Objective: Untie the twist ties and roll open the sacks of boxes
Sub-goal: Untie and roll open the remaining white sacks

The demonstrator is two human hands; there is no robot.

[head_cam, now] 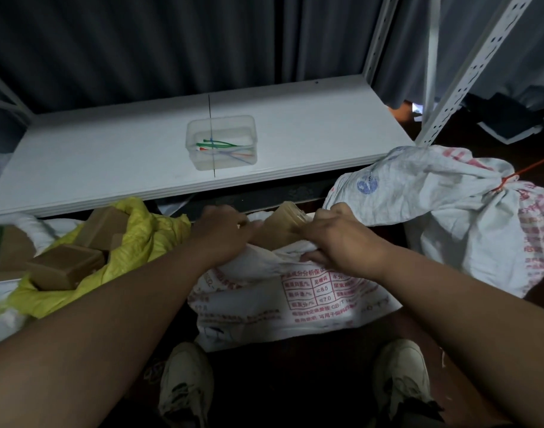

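Note:
A white woven sack (283,301) with red print stands between my feet, its mouth open and brown boxes (287,216) showing inside. My left hand (222,233) grips the left side of the sack's rim, fingers curled over the fabric. My right hand (335,239) grips the right side of the bunched rim. To the right lies another white sack (443,211), its neck tied with a red twist tie (502,185). At the left, a yellow sack (134,242) is rolled open around brown boxes (66,268).
A white shelf board (110,162) runs across in front of me, bearing a clear plastic tub (221,143) with several coloured ties. A perforated shelf upright (468,72) rises at the right. Dark curtains hang behind. My shoes (184,384) stand on the dark floor.

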